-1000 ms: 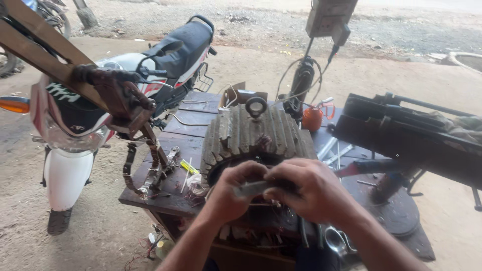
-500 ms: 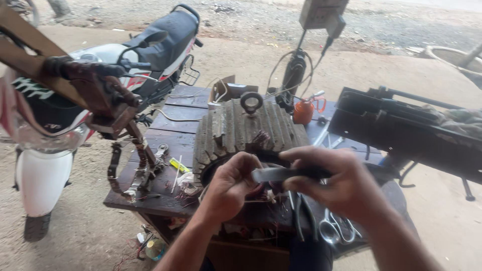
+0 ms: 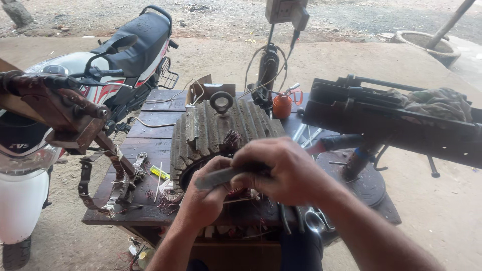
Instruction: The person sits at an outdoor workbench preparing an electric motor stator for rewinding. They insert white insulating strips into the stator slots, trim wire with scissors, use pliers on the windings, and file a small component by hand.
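Fingers of both hands pinch one flat grey metal strip [image 3: 217,176]: left hand [image 3: 203,198] at its near end, right hand [image 3: 281,168] curled over the far end. Strip sits at the open mouth of the ribbed grey motor housing [image 3: 211,130] on the dark wooden bench [image 3: 155,145]. My right hand hides the windings. Orange oil can [image 3: 282,105] behind; scooter [image 3: 75,100] left.
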